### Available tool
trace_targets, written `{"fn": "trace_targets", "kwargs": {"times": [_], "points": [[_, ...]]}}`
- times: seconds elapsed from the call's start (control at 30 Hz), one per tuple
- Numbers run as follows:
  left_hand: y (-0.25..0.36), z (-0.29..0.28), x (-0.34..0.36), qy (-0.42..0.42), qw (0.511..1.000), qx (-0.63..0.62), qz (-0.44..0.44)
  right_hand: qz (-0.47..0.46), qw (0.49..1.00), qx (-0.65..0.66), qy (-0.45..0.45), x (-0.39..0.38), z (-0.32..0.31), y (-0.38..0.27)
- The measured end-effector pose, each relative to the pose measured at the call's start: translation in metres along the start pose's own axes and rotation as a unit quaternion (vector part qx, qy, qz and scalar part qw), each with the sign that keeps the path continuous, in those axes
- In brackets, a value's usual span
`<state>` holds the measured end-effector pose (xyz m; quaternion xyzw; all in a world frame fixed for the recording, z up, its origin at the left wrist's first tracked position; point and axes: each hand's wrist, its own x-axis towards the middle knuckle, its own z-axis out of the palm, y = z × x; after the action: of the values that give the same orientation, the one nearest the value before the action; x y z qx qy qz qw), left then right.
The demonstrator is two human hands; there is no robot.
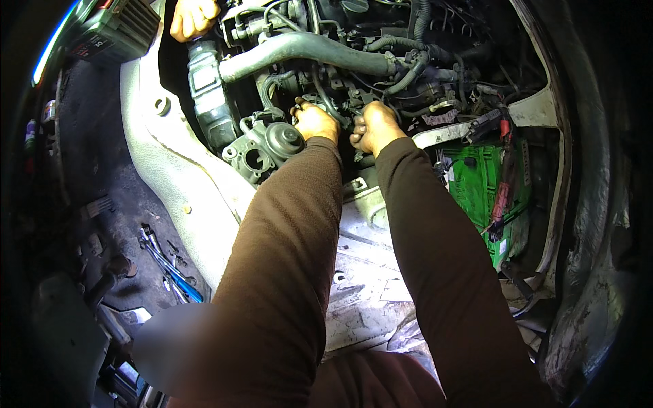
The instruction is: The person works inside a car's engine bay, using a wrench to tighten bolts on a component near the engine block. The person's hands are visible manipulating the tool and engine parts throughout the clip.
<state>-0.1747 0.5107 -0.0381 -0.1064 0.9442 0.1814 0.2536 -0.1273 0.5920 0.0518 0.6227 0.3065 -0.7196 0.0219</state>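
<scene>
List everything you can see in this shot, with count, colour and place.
hose: one, grey, across the engine top
valve housing: one, grey metal, left of the hands
battery: one, green, right of the bay
wrenches: a few, blue-handled, on the floor at left
other hand: one, top edge, another person's
left hand: one, brown sleeve, among the hoses by the valve housing, grip unclear
right hand: one, brown sleeve, fisted beside the left hand
</scene>
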Motion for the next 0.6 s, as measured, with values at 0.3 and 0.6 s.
{"fn": "trace_targets", "kwargs": {"times": [0.3, 0.6], "points": [[-0.005, -0.009, -0.002, -0.007, 1.0, 0.014, -0.022, -0.182, 0.363, -0.913, -0.045, 0.024, 0.011, 0.022], [0.005, -0.016, -0.018, 0.015, 1.0, -0.008, -0.005, -0.05, 0.739, -0.671, -0.008, 0.023, 0.001, 0.011]]}}
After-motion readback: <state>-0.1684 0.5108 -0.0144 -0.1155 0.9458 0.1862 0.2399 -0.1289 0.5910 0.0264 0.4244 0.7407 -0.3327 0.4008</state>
